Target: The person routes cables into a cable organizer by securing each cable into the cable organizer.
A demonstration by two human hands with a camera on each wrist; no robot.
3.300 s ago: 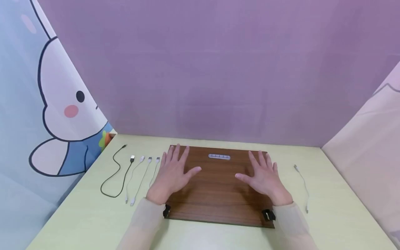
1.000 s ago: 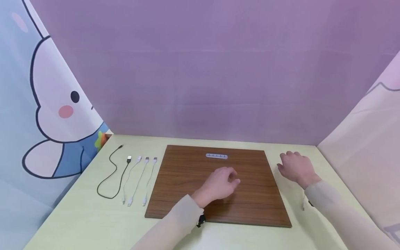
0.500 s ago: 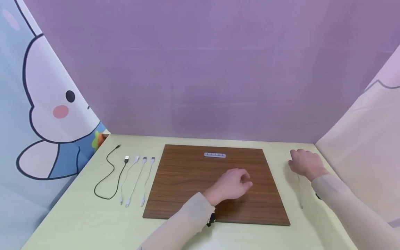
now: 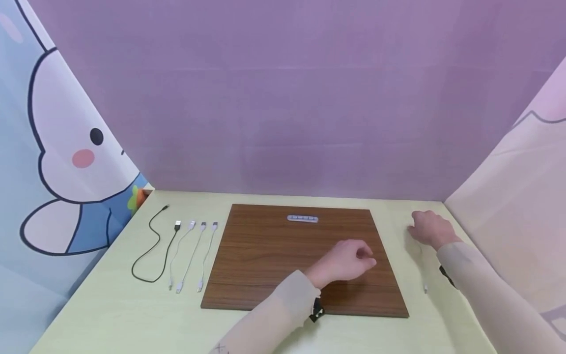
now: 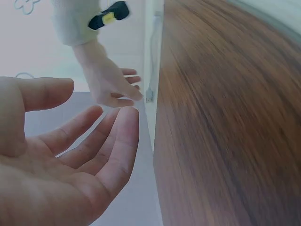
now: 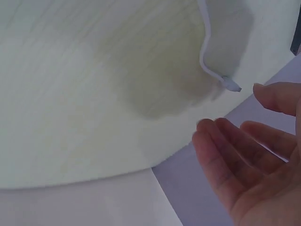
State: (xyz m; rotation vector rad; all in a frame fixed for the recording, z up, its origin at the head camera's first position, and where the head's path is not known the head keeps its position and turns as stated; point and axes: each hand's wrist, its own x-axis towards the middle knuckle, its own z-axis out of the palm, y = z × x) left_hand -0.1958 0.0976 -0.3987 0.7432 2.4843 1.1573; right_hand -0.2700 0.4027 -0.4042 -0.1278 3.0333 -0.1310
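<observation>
Nothing is held by the right hand (image 4: pixel 431 229): its fingers are gently curved, with a wide gap left to the thumb, presumably so that a slim plug can be fitted between. The white USB cable (image 6: pixel 208 33) is laid on the table (image 4: pixel 110 300) near those fingertips, apart from them. The left hand (image 4: pixel 342 260) is poised over the wood-grain board (image 4: pixel 274 250), its fingers loosely bent round nothing. Ahead and left of these, a slotted cable holder (image 4: pixel 302 219) is set; well left, a black USB cable (image 4: pixel 159 239) and three white cables (image 4: pixel 193 254) are spaced, apparently against tangling.
</observation>
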